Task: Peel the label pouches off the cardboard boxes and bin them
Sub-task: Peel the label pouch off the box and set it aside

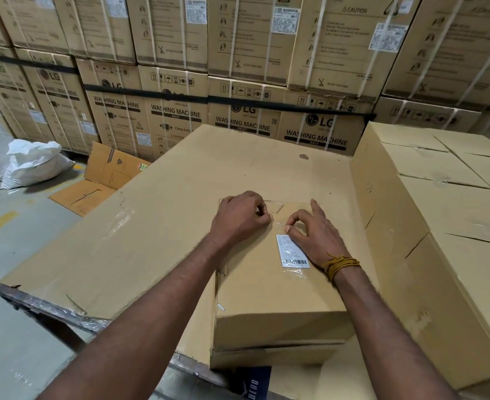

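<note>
Both hands work on the top of a small cardboard box (278, 287) that sits on a large flat sheet of cardboard (157, 215). A clear label pouch (288, 241) lies stuck flat on the box top, directly under and between the two hands, with a white barcode label (292, 252) showing through it just beside the right wrist. The left hand (239, 216) has its fingers curled, its grip apparently pinching at the film's edge, though whether it actually holds the film cannot be told. The right hand (314, 233) makes a ring of thumb and forefinger, the tips touching the pouch; its other fingers are stretched out.

The pouch looks thin, limp and glossy, so it will likely be slippery, weigh almost nothing, and stretch or tear if pulled hard. The best hold is probably a lifted corner or edge, near where the fingertips meet, peeled low and steadily while the other hand presses the box down.
</note>
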Demonstrator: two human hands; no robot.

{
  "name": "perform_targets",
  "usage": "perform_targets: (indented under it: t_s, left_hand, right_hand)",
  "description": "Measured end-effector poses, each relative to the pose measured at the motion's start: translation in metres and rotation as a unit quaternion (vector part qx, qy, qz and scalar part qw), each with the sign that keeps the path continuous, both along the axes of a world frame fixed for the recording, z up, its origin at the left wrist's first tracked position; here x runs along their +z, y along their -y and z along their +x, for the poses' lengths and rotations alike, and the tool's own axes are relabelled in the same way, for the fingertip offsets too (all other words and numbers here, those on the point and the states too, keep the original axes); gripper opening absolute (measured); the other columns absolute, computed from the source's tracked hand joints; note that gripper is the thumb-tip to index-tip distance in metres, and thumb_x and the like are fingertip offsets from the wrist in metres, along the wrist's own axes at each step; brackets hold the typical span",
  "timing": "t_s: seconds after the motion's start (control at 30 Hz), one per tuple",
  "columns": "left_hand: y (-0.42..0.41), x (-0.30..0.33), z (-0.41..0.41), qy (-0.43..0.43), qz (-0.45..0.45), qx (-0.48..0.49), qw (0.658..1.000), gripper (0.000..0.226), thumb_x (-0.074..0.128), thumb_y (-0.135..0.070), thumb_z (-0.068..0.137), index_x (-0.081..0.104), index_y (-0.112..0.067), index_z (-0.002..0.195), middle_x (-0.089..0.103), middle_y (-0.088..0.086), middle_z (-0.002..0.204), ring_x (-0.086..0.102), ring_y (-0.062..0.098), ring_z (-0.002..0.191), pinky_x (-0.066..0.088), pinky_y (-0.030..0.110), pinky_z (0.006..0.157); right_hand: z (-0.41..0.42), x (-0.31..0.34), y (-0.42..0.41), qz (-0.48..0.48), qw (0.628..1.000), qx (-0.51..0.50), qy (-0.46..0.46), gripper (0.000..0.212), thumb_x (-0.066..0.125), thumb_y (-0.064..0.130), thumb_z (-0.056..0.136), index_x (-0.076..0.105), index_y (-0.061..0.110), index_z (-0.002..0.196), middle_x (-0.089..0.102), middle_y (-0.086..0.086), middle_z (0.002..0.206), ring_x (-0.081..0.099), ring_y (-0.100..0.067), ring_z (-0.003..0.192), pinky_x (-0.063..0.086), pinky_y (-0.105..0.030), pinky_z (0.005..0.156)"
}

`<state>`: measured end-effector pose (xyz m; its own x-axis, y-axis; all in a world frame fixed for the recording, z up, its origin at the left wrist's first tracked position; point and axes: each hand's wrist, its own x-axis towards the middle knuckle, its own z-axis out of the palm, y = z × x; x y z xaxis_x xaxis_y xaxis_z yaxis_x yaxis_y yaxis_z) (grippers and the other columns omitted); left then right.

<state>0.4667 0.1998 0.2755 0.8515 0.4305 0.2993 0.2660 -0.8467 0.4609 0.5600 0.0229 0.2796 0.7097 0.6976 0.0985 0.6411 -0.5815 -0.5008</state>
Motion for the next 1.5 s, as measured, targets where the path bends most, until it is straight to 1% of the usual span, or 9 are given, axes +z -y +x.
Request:
perform_targets:
  t_s: [0.2, 0.47, 0.63, 0.8, 0.97, 1.13, 1.27, 1.4, 1.5]
  left_hand:
    - [0.0011, -0.0003, -0.0007, 0.0, -0.003, 0.003, 1.0, 0.015, 0.061, -0.041, 0.085, 0.055, -0.03, 0.076, 0.058, -0.015, 0.097, 0.057, 0.01, 0.092, 0.035, 0.034, 0.096]
    - [0.001, 0.0001, -0.0015, 0.0, -0.006, 0.002, 1.0, 0.016, 0.063, -0.042, 0.086, 0.056, -0.029, 0.079, 0.059, -0.014, 0.101, 0.056, 0.009, 0.094, 0.032, 0.032, 0.095]
    - [0.0022, 0.0019, -0.0015, -0.002, -0.002, 0.003, 1.0, 0.015, 0.063, -0.041, 0.086, 0.056, -0.029, 0.079, 0.061, -0.013, 0.103, 0.056, 0.01, 0.095, 0.033, 0.034, 0.096]
    - [0.0021, 0.0018, -0.0018, 0.0, -0.005, 0.002, 1.0, 0.015, 0.063, -0.04, 0.086, 0.057, -0.029, 0.079, 0.06, -0.014, 0.101, 0.057, 0.01, 0.095, 0.034, 0.035, 0.097]
    - [0.002, 0.0016, -0.0016, 0.002, -0.004, 0.002, 1.0, 0.015, 0.063, -0.041, 0.086, 0.058, -0.029, 0.08, 0.06, -0.013, 0.101, 0.056, 0.01, 0.094, 0.033, 0.034, 0.096]
    - [0.0014, 0.0007, -0.0013, 0.005, -0.006, 0.003, 1.0, 0.017, 0.063, -0.042, 0.086, 0.056, -0.029, 0.079, 0.06, -0.013, 0.101, 0.056, 0.009, 0.093, 0.032, 0.033, 0.095]
    - [0.0018, 0.0015, -0.0013, 0.007, -0.005, 0.004, 1.0, 0.015, 0.062, -0.041, 0.087, 0.057, -0.029, 0.079, 0.06, -0.013, 0.102, 0.051, 0.006, 0.088, 0.031, 0.032, 0.095]
    - [0.0023, 0.0022, -0.0012, 0.008, -0.005, 0.005, 1.0, 0.015, 0.063, -0.04, 0.087, 0.058, -0.029, 0.08, 0.061, -0.013, 0.104, 0.049, 0.005, 0.087, 0.03, 0.031, 0.094]
    - [0.0025, 0.0024, -0.0013, 0.01, -0.007, 0.005, 1.0, 0.014, 0.063, -0.04, 0.087, 0.058, -0.028, 0.08, 0.062, -0.013, 0.108, 0.049, 0.005, 0.087, 0.029, 0.03, 0.093]
  right_hand:
    - [0.0004, 0.0013, 0.0012, 0.005, 1.0, 0.018, 0.002, 0.008, 0.056, 0.04, 0.096, 0.057, 0.042, 0.103, 0.006, -0.007, 0.167, 0.019, -0.025, 0.151, 0.016, -0.039, 0.119]
    - [0.0017, 0.0003, 0.0003, 0.001, 0.999, 0.033, 0.005, 0.015, 0.055, 0.042, 0.097, 0.059, 0.042, 0.11, 0.003, -0.008, 0.167, 0.022, -0.026, 0.15, 0.018, -0.04, 0.119]
    - [-0.0001, 0.0022, 0.0008, -0.002, 1.0, 0.02, 0.0, 0.006, 0.055, 0.039, 0.096, 0.058, 0.038, 0.101, 0.005, -0.008, 0.166, 0.02, -0.027, 0.151, 0.015, -0.039, 0.119]
    - [0.0008, 0.0019, 0.0006, -0.006, 1.0, 0.024, 0.0, 0.013, 0.054, 0.042, 0.097, 0.056, 0.042, 0.11, 0.004, -0.008, 0.167, 0.023, -0.029, 0.149, 0.018, -0.04, 0.118]
    - [0.0019, 0.0005, 0.0004, -0.004, 1.0, 0.021, -0.004, 0.009, 0.055, 0.041, 0.096, 0.058, 0.039, 0.104, 0.005, -0.008, 0.166, 0.02, -0.027, 0.151, 0.014, -0.039, 0.12]
    - [0.0019, 0.0009, 0.0005, -0.005, 1.0, 0.029, -0.003, 0.016, 0.054, 0.043, 0.097, 0.056, 0.042, 0.113, 0.004, -0.007, 0.167, 0.019, -0.027, 0.151, 0.015, -0.041, 0.12]
    - [0.0009, 0.0018, 0.001, 0.0, 1.0, 0.024, -0.007, 0.012, 0.054, 0.04, 0.097, 0.058, 0.039, 0.108, 0.006, -0.009, 0.166, 0.015, -0.026, 0.152, 0.012, -0.037, 0.12]
    - [0.0017, 0.0016, 0.0005, -0.004, 0.999, 0.032, -0.004, 0.02, 0.053, 0.042, 0.098, 0.057, 0.041, 0.117, 0.004, -0.009, 0.166, 0.016, -0.026, 0.152, 0.011, -0.037, 0.12]
    - [0.0017, 0.0017, 0.0005, -0.004, 1.0, 0.026, -0.01, 0.016, 0.054, 0.042, 0.097, 0.056, 0.041, 0.113, 0.005, -0.009, 0.166, 0.015, -0.025, 0.152, 0.012, -0.037, 0.12]
